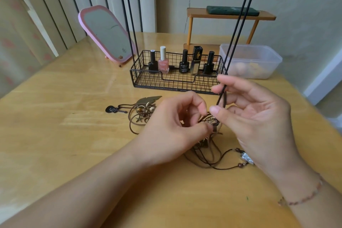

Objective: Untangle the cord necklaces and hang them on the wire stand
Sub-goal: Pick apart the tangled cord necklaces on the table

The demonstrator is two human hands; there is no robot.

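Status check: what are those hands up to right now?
Left hand pinching the knot. Right hand holding up a cord. Stand hooks out of view. More necklaces tangled alongside.

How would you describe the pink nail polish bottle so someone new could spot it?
Find the black wire basket at the foot of the wire stand. Five bottles stand along its back; the pink nail polish is second from the left, the only pink one with a white cap among dark bottles.

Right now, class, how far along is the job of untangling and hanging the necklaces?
Done: nothing hangs on the wire stand as far as the view shows. In hand: the left hand pinches the tangle while the right hand lifts a brown cord. Left: the charm pile and all the hanging.
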